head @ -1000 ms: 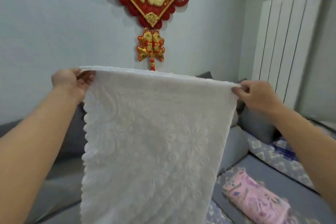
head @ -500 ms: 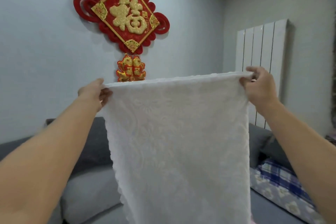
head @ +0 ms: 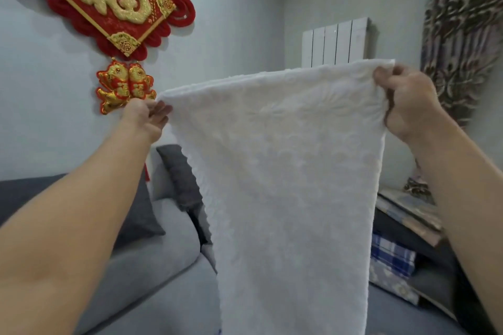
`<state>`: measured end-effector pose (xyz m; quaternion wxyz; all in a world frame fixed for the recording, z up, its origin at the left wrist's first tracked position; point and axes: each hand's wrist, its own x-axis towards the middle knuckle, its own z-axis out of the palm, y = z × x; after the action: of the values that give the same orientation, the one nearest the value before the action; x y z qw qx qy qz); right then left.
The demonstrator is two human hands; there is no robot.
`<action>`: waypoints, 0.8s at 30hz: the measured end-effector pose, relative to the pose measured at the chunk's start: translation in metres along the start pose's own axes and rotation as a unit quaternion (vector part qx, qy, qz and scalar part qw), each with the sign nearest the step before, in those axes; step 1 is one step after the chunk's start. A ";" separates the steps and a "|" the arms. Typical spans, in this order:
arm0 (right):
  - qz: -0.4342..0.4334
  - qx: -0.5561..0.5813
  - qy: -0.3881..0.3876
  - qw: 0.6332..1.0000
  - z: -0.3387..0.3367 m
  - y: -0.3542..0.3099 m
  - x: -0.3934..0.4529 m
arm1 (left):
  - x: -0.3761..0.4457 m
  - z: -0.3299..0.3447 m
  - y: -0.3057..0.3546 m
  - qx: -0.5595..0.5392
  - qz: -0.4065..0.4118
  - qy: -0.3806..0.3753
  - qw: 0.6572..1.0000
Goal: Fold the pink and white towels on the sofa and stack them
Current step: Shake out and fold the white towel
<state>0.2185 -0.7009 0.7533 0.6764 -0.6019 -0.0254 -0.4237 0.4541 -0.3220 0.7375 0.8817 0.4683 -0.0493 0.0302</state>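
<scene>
A white embossed towel [head: 285,185] hangs stretched out in the air in front of me, above the grey sofa [head: 152,275]. My left hand [head: 145,117] pinches its top left corner. My right hand [head: 405,100] grips the top right corner, held a little higher. The towel's lower end runs out of view at the bottom. The pink towel is not in view.
A red and gold wall ornament [head: 109,8] hangs on the wall behind. Dark grey cushions [head: 179,177] lean on the sofa back. A white radiator [head: 334,43] and a patterned curtain [head: 460,49] stand at the right, with a blue checked cloth [head: 392,255] below.
My view has swung right and upward. Both hands still hold the white towel by its top corners, and the right corner has risen above the left. The pink towel has left the view.
</scene>
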 end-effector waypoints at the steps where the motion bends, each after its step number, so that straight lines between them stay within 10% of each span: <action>1: -0.002 0.015 -0.011 1.000 0.008 -0.004 -0.019 | -0.003 -0.012 0.000 -0.004 -0.007 0.000 1.000; 13: 0.136 -0.021 -0.235 0.962 0.149 0.068 -0.368 | -0.091 -0.376 -0.017 0.115 -0.154 0.107 0.976; 24: 0.539 -0.017 -0.334 0.773 0.192 0.213 -0.612 | -0.198 -0.636 -0.077 0.321 -0.297 0.209 0.875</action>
<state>0.0470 -0.2265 0.3042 0.7327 -0.6318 0.0861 0.2378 0.3027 0.1605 0.2969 0.6403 0.7010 0.2895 -0.1217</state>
